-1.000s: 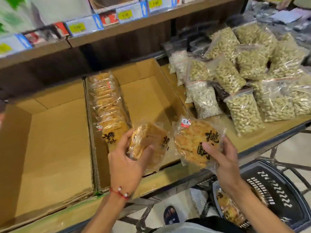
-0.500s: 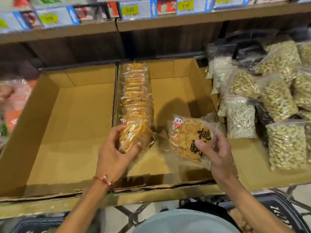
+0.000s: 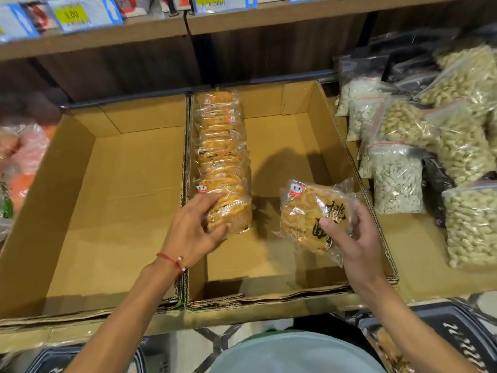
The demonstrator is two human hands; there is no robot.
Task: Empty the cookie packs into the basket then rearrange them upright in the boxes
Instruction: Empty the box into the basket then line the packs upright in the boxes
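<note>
Head view: the only view (looking down from above); two bare arms reach over two open cardboard boxes on a shop shelf.
Left hand (image 3: 193, 230): fingers and thumb curled round the nearest cookie pack (image 3: 232, 211), grasping it by its near edge.
Nearest cookie pack: stands on edge at the front end of the row, touching the pack behind it.
Row of packs (image 3: 220, 141): upright, one behind another, along the left wall of the right box (image 3: 317, 122), from its back wall forward.
Right hand (image 3: 355, 238): thumb and fingers grasping a second cookie pack (image 3: 304, 216).
Second cookie pack: held tilted over the right box's floor, apart from the row, its black-lettered face up.
Left box (image 3: 121, 200): just beside the right box, walls touching.
Basket (image 3: 441, 321): dark plastic, lower right, below the shelf, partly hidden by the right forearm (contents too blurred to name).
Bracelet (image 3: 170, 261): red cord on the left wrist.
Nut bags (image 3: 462, 149): clear bags of pale nuts, piled right of the right box.
Price tags (image 3: 78, 14): along the upper shelf's edge.
</note>
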